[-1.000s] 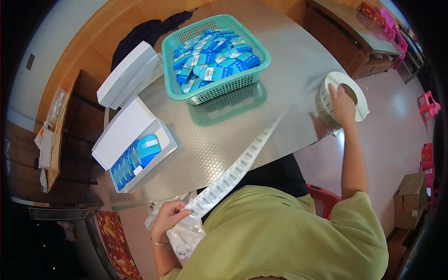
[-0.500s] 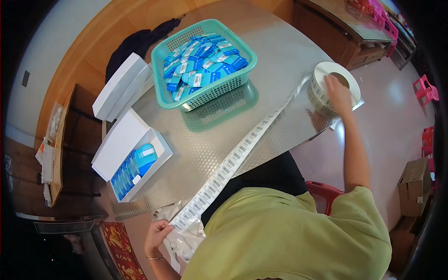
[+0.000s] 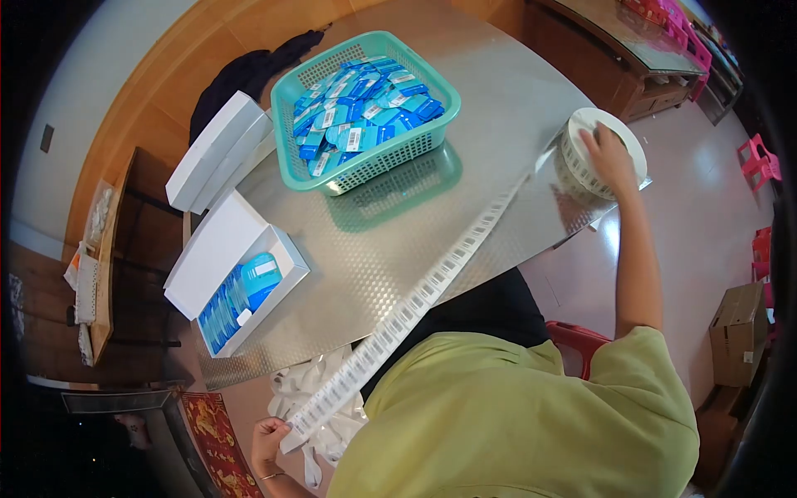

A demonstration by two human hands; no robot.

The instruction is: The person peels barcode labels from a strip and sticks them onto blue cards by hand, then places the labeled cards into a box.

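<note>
My left hand (image 3: 270, 437), low at the left beyond the table edge, pinches the end of a long strip of barcode labels (image 3: 397, 322). The strip stretches diagonally across the metal-topped table to a large white label roll (image 3: 579, 163) at the right edge. My right hand (image 3: 610, 158) grips the top of that roll, fingers at its core; the fingertips are partly hidden. Left of the strip, an open white box (image 3: 289, 264) holds a row of blue cards (image 3: 228, 311). A green plastic basket (image 3: 290, 162) farther back is heaped with blue barcoded cards (image 3: 365, 108).
A second white box (image 3: 217, 153) stands behind the open one. Loose white backing strips (image 3: 332, 432) hang below the table's front edge. Dark cloth (image 3: 241, 83) lies at the back left. A red stool (image 3: 577, 340) is beside me, and a cardboard box (image 3: 739, 332) sits at the right.
My left hand has moved down and left, drawing the label strip farther from the roll. My right hand stays on the roll, which sits slightly farther right.
</note>
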